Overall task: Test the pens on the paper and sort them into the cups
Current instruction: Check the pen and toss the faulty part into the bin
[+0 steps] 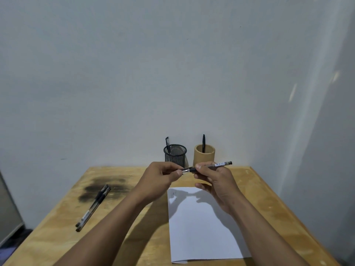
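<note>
My right hand [213, 181] grips a clear-barrelled pen [217, 165] with a black grip, held level above the paper. My left hand [163, 175] pinches at the pen's metal tip end, with a dark cap just visible behind its fingers. The white paper [201, 227] lies on the table under my hands, with faint scribbles near its top left corner. A black mesh cup [175, 154] holds one pen, and a tan wooden cup [204, 156] holds one dark pen. Two more pens [94, 206] lie side by side at the left.
The wooden table [269, 208] has a dark burnt-looking stain [103, 187] at the back left. Both cups stand at the table's far edge against the wall. A second wall closes the right side. A grey panel [7, 212] stands off the table's left.
</note>
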The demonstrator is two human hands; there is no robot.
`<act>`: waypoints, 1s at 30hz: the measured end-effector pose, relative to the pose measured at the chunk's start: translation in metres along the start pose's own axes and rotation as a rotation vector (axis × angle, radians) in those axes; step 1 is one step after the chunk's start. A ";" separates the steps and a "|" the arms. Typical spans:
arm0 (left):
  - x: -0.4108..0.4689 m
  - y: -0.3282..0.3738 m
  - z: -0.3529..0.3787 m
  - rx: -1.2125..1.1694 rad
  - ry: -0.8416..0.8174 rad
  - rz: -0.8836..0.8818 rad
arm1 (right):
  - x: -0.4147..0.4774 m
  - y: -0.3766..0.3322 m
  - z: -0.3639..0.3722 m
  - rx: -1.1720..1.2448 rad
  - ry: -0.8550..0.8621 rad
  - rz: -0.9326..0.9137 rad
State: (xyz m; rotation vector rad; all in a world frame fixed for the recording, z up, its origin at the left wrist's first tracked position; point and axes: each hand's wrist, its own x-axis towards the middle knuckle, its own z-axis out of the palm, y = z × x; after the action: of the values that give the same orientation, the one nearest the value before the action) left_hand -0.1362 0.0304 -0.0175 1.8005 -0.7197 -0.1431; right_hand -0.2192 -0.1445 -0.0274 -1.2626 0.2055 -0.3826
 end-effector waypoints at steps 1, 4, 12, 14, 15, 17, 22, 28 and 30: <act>0.000 0.000 0.000 -0.007 -0.002 -0.007 | 0.000 0.000 0.000 -0.002 -0.006 0.000; -0.002 0.003 0.000 -0.086 -0.001 -0.035 | 0.000 -0.001 0.001 0.006 -0.015 -0.003; -0.006 0.004 0.011 -0.193 0.108 -0.020 | -0.001 0.004 0.012 0.076 0.024 -0.013; -0.007 0.004 0.014 -0.209 0.112 -0.033 | -0.002 0.004 0.012 0.081 0.022 0.002; -0.008 0.005 0.014 -0.227 0.112 -0.039 | -0.003 0.004 0.011 0.093 0.014 0.015; -0.008 0.009 0.013 -0.261 0.095 -0.064 | -0.004 -0.001 0.009 0.114 -0.014 0.049; -0.001 0.018 0.004 -0.272 0.080 -0.108 | -0.004 -0.019 -0.006 0.145 -0.033 0.072; -0.003 0.017 0.003 -0.167 0.105 -0.095 | -0.003 -0.042 -0.030 -0.351 0.027 -0.150; -0.003 0.018 0.011 -0.150 0.099 -0.084 | -0.005 -0.049 -0.034 -0.633 0.017 -0.262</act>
State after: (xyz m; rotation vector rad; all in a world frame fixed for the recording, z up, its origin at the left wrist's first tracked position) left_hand -0.1509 0.0199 -0.0063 1.6830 -0.5489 -0.1584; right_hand -0.2447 -0.1853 0.0090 -1.9198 0.1816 -0.5797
